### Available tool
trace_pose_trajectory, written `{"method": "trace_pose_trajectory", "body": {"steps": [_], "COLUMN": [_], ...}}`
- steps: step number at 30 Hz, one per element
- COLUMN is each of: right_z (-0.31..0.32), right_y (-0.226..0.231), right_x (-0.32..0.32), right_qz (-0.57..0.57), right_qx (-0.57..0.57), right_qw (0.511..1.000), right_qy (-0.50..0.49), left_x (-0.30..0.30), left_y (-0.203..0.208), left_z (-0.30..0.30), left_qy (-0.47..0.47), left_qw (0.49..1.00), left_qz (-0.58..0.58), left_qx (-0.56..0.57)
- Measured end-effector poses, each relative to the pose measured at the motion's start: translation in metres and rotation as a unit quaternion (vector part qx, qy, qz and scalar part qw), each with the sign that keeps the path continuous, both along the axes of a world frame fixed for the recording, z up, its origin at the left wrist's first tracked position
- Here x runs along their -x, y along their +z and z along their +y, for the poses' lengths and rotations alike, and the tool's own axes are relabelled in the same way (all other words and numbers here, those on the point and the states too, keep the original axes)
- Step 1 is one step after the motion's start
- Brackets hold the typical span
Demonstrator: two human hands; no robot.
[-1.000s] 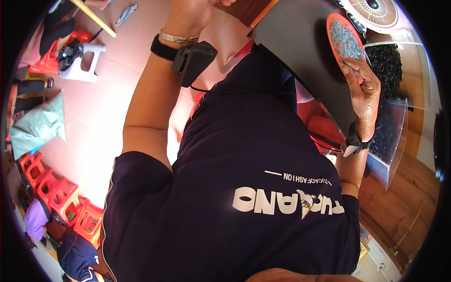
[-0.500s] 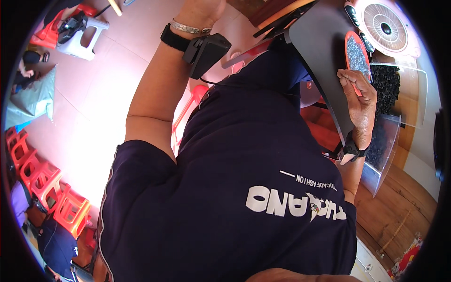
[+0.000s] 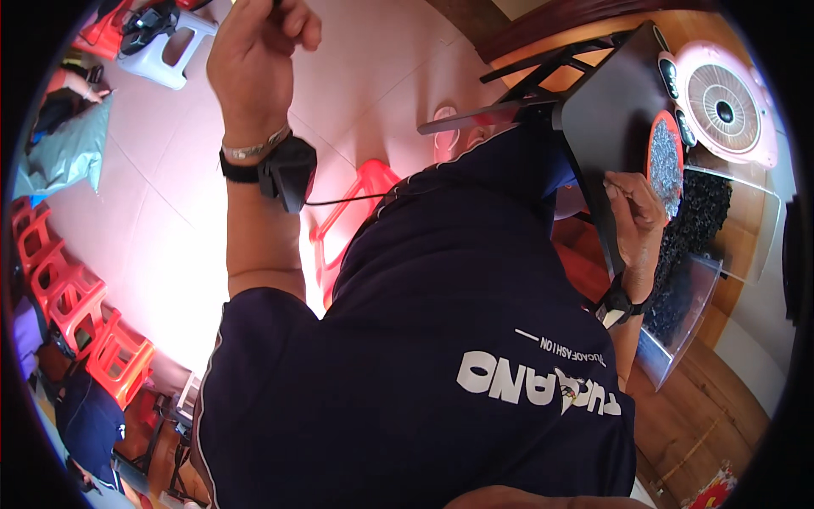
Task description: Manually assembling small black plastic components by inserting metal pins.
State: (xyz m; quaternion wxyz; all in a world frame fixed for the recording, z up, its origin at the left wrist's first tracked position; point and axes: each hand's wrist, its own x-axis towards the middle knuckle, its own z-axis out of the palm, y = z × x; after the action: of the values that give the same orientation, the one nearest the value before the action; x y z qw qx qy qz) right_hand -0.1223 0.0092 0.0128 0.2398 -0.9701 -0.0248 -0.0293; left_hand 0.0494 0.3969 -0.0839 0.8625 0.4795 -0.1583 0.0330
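Note:
My left hand (image 3: 257,75) is raised off to the left over the pink floor, its fingers curled. A small dark bit shows by the fingertips at the picture's upper edge, too cut off to name. At the black tabletop (image 3: 598,110), my right hand (image 3: 636,219) sits beside the near end of an orange-red oval tray (image 3: 653,146) filled with small silvery pieces (image 3: 666,165). Its thumb and fingers are drawn together in a pinch; whatever they hold is too small to make out. Both wrists wear black straps, the left one with a boxy device (image 3: 288,174).
A pink round fan (image 3: 721,106) stands beyond the tray. Right of my hand, clear plastic bins (image 3: 678,339) contain many small black pieces (image 3: 699,212). Red stools (image 3: 72,297) line the left side, with people near them. Another red stool (image 3: 373,178) stands by my left side.
My left hand has swung left and shows more fully. My right hand has drawn back from over the tray's end to the tabletop edge. The whole view has shifted slightly.

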Motion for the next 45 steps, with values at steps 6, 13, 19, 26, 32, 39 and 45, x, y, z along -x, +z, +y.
{"method": "trace_pose_trajectory", "body": {"steps": [6,13,19,26,32,39,45], "right_z": [0.0,0.001,0.009,0.008,0.01,0.005,0.007], "right_y": [-0.014,-0.024,-0.019,-0.024,-0.022,-0.035,-0.033], "right_x": [-0.006,-0.006,0.004,0.009,0.026,0.031,0.029], "right_qz": [-0.007,-0.022,-0.024,-0.048,-0.074,-0.067,-0.061], "right_qx": [-0.037,-0.052,-0.058,-0.024,0.08,0.171,0.172], "right_qw": [0.999,0.996,0.997,0.998,0.994,0.982,0.983], "right_qy": [-0.036,-0.074,-0.036,-0.04,0.009,-0.035,-0.033], "left_x": [0.022,0.014,0.005,0.012,0.024,0.025,0.021], "left_y": [-0.013,-0.021,-0.016,-0.01,-0.011,-0.017,-0.02], "left_z": [0.01,0.001,-0.008,-0.014,-0.013,-0.018,-0.016], "left_qy": [0.047,0.038,0.021,0.006,0.021,-0.001,0.004], "left_qw": [0.997,0.995,0.996,0.997,0.995,0.994,0.993], "left_qz": [0.062,0.091,0.086,0.082,0.094,0.102,0.116], "left_qx": [-0.007,-0.01,-0.011,-0.017,-0.03,-0.033,-0.024]}}
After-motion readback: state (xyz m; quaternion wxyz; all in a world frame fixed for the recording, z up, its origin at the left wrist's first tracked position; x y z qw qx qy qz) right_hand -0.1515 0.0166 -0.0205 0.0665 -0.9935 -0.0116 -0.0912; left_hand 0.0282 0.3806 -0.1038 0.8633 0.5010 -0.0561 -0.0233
